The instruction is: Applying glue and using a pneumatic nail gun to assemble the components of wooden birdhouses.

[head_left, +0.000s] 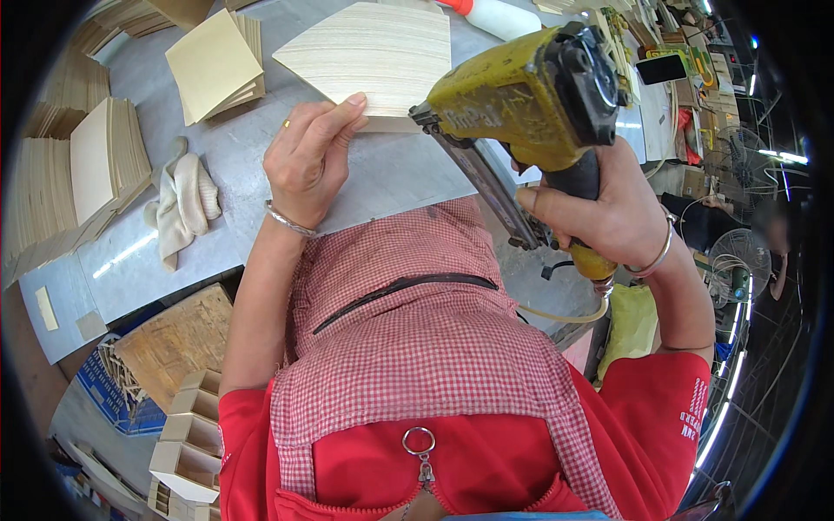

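Note:
My right hand (599, 208) is wrapped round the black grip of a worn yellow nail gun (512, 95). The gun's nose sits at the near right edge of a pale wooden board piece (373, 52) with a pointed left end; whether it touches cannot be made out. Along the board's near edge shows a thicker, darker side. My left hand (308, 161) pinches that near edge, thumb and index finger together close to the gun's nose. An air hose (569, 318) runs from the bottom of the gun's grip.
Stacks of thin wooden panels (91, 165) stand at the left of the grey table (252, 191). A smaller panel stack (215, 65) and a white glove (184, 204) lie nearer. A white bottle (499, 17) lies at the back. Wooden boxes (187, 460) stand lower left.

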Available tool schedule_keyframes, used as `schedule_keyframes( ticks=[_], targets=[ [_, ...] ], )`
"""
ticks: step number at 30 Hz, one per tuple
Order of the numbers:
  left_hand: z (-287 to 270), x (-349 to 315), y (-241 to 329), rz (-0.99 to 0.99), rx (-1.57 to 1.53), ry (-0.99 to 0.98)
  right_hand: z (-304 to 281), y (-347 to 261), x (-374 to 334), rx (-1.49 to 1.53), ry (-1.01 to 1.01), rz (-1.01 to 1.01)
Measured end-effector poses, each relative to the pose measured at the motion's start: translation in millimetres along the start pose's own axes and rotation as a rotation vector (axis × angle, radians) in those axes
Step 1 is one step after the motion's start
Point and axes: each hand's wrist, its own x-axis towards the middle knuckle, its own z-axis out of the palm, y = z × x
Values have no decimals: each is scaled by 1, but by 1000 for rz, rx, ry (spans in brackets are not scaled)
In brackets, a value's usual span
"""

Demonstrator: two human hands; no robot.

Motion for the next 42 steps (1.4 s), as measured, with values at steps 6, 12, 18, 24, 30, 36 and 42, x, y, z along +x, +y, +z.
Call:
schedule_keyframes(
  ticks=[6,12,18,24,30,36,42],
  targets=[
    [-5,-1,4,-65,3,-73,2,-15,-1,-47,-12,-1],
    [-9,2,3,-54,-33,-88,10,-21,11,-48,-33,-34],
    [-9,0,-1,-28,-54,-78,12,-22,15,-70,-44,-34],
    [-11,0,0,-39,-80,-91,13,-24,14,-52,-34,-16],
    [-14,0,1,-41,-83,-100,9,-28,19,-142,-99,-32],
    [-19,2,-1,-60,-70,-117,6,-26,20,-177,-46,-198],
    [-18,5,11,-182,-59,-202,-10,10,-4,207,56,36]
  ],
)
